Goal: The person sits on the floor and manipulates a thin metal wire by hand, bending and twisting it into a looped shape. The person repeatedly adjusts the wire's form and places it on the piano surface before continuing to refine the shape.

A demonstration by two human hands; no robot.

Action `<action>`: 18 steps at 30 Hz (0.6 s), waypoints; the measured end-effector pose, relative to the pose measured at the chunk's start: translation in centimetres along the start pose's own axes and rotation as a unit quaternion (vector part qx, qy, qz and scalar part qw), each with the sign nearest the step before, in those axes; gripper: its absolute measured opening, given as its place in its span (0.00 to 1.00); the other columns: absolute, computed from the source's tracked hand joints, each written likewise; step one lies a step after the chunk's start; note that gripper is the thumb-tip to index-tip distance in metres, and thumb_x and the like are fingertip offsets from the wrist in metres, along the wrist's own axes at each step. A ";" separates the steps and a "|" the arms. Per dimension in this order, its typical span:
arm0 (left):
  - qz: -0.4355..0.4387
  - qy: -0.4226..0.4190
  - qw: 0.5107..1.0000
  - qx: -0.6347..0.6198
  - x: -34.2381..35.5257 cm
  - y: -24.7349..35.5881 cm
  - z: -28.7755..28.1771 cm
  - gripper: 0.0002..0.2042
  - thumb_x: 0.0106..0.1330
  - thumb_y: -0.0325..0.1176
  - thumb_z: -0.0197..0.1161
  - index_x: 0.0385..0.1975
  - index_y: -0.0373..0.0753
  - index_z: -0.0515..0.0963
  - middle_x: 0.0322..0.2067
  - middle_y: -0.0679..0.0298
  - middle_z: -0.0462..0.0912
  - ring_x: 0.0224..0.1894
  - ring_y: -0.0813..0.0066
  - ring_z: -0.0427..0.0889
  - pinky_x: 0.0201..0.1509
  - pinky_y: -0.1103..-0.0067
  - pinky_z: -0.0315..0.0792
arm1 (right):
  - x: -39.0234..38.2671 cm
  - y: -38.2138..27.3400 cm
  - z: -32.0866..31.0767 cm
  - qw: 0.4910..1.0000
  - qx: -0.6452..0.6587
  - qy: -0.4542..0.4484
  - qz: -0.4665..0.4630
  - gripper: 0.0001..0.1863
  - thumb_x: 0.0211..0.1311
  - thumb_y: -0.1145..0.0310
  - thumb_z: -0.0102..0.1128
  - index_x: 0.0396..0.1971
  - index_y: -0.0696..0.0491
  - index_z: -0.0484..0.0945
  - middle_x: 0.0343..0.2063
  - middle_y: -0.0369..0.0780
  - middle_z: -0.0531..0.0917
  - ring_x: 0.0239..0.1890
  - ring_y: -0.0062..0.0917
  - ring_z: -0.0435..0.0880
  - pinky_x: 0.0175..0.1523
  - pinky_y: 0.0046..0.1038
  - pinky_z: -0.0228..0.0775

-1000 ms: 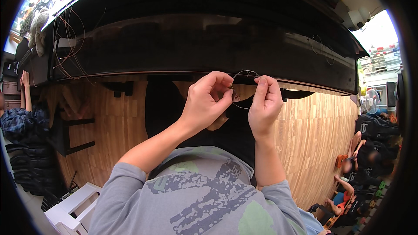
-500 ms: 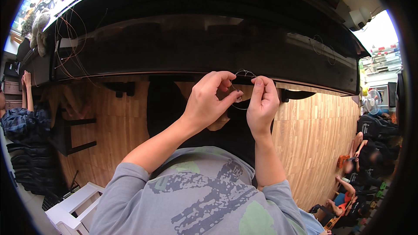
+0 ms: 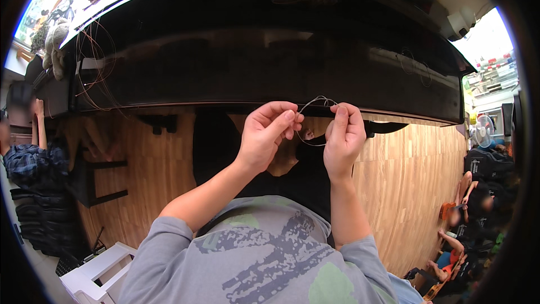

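Note:
A thin, looped silver wire [image 3: 319,98] hangs between my hands, just in front of a glossy black piano [image 3: 253,65]. My left hand [image 3: 264,135] pinches the loop's left side between thumb and fingers. My right hand [image 3: 343,141] grips its right side with thumb over curled fingers. Loose coppery strings [image 3: 95,67] trail over the piano's left part, and a faint thin coil [image 3: 419,70] lies at its right.
A person in a plaid shirt [image 3: 28,160] is at the far left beside a black chair [image 3: 93,186]. A white stool [image 3: 95,273] stands lower left. Several seated people [image 3: 450,264], black bags [image 3: 486,160] and a white fan [image 3: 481,132] are at right, beyond the wooden floor [image 3: 405,191].
My left thumb has risen toward the loop's upper left, and that hand has turned slightly. Both hands and the surroundings appear a little lower in the picture.

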State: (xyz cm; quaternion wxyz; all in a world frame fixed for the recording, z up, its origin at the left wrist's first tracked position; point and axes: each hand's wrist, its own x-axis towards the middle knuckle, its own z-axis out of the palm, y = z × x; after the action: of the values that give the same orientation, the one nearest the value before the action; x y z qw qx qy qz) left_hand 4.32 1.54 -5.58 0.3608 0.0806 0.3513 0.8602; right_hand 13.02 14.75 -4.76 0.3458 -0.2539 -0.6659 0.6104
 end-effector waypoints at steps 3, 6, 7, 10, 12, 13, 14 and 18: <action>-0.072 -0.035 0.992 -0.096 -0.7 -0.5 0.3 0.08 0.65 0.26 0.58 0.43 0.35 0.77 0.34 0.61 0.82 0.34 0.78 0.81 0.36 0.83 0.74 | -0.5 -0.4 0.1 1.000 0.003 0.015 -0.012 0.09 0.71 0.68 0.47 0.34 0.58 0.74 0.17 0.28 0.69 0.19 0.08 0.65 0.23 0.13 0.56; -0.141 -0.083 0.975 -0.148 -1.2 -1.8 -0.2 0.09 0.65 0.26 0.59 0.44 0.35 0.77 0.34 0.63 0.82 0.33 0.78 0.80 0.36 0.83 0.73 | -0.5 0.2 -0.7 0.999 0.048 -0.011 -0.019 0.10 0.72 0.68 0.45 0.35 0.58 0.72 0.15 0.27 0.66 0.15 0.05 0.60 0.20 0.12 0.47; -0.140 -0.097 0.974 -0.146 -1.3 -1.5 -0.5 0.09 0.65 0.26 0.59 0.44 0.35 0.77 0.33 0.64 0.81 0.31 0.80 0.78 0.35 0.84 0.72 | -0.5 0.5 -0.4 0.998 0.060 -0.022 -0.019 0.10 0.72 0.68 0.45 0.35 0.58 0.72 0.14 0.26 0.65 0.14 0.04 0.58 0.20 0.12 0.45; -0.136 -0.116 0.981 -0.071 -1.5 -1.3 -0.6 0.10 0.65 0.28 0.59 0.44 0.35 0.77 0.31 0.66 0.79 0.28 0.83 0.74 0.34 0.85 0.69 | -0.4 0.1 -0.6 0.998 0.026 -0.050 -0.027 0.10 0.71 0.69 0.46 0.33 0.58 0.73 0.17 0.28 0.69 0.16 0.06 0.60 0.21 0.13 0.49; -0.118 -0.124 0.985 0.029 -1.4 -1.6 -1.6 0.10 0.65 0.28 0.59 0.44 0.36 0.77 0.31 0.67 0.79 0.28 0.85 0.74 0.34 0.86 0.69 | -0.3 0.5 -0.9 0.994 -0.055 -0.077 -0.058 0.10 0.70 0.70 0.47 0.32 0.59 0.74 0.19 0.30 0.72 0.18 0.08 0.64 0.22 0.14 0.53; -0.106 -0.129 0.981 0.095 -1.6 -1.1 -1.4 0.09 0.67 0.32 0.58 0.42 0.36 0.77 0.30 0.68 0.79 0.28 0.86 0.74 0.35 0.87 0.70 | -0.5 0.1 -0.8 0.988 -0.100 -0.096 -0.065 0.10 0.69 0.71 0.49 0.30 0.59 0.75 0.23 0.33 0.77 0.22 0.11 0.70 0.26 0.16 0.62; -0.113 -0.131 0.979 0.106 -1.7 -0.7 -1.4 0.09 0.68 0.34 0.57 0.42 0.37 0.77 0.29 0.68 0.79 0.28 0.86 0.74 0.35 0.87 0.70 | -0.7 -1.6 0.3 0.980 -0.102 -0.107 -0.131 0.09 0.68 0.71 0.50 0.30 0.60 0.75 0.23 0.34 0.78 0.23 0.12 0.72 0.28 0.15 0.64; -0.142 -0.124 0.976 0.111 -2.6 -0.3 -1.8 0.11 0.72 0.39 0.53 0.39 0.38 0.77 0.26 0.70 0.79 0.30 0.85 0.76 0.36 0.86 0.70 | -1.1 -1.1 0.2 0.982 -0.074 -0.160 -0.068 0.09 0.68 0.70 0.51 0.31 0.59 0.76 0.21 0.33 0.76 0.19 0.11 0.70 0.24 0.14 0.62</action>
State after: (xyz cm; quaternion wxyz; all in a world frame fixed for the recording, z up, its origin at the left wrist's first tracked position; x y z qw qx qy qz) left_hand 5.67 -1.09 -6.79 0.5083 0.1756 0.4054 0.7392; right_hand 13.60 13.64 -3.85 0.2560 -0.1322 -0.7717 0.5669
